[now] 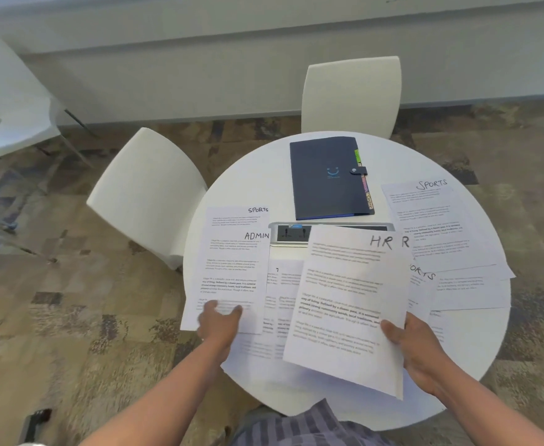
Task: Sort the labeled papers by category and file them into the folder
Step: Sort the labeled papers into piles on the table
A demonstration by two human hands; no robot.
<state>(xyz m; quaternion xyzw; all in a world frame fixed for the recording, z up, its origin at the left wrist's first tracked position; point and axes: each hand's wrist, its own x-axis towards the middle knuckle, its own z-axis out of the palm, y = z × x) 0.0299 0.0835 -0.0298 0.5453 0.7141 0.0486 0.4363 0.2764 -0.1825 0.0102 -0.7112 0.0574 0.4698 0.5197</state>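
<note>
Round white table (476, 355): my right hand (415, 342) pinches the HR sheet (344, 304) for sorting; my left hand (219, 320) presses flat on the ADMIN sheet (232, 268), steadying it.

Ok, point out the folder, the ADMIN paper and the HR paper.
folder (325, 178): head view, middle of its dark cover.
ADMIN paper (232, 265): head view, its printed middle.
HR paper (344, 300): head view, its printed middle.

The HR sheet (344, 300) hides other papers' labels; printed text is too blurred to read.
</note>
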